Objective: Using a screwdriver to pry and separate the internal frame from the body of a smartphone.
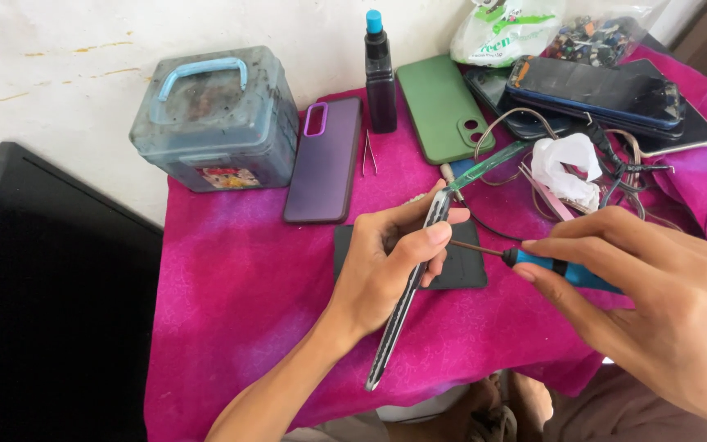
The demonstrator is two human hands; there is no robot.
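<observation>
two hands raised, left grip (386, 262) clasping phone (407, 286) edge-on, right grip (656, 303) pinching blue screwdriver (566, 270)

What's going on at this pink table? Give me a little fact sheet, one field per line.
Surface: pink cloth over a table
Left hand: holds a thin phone edge-on, tilted
Right hand: grips a blue-handled screwdriver, tip at the phone's edge
Under the hands: dark mat
Behind: purple phone case, green phone case, tweezers, dark bottle with blue cap
Left rear: grey-blue storage box
Right rear: stacked phones, tangled cables
</observation>
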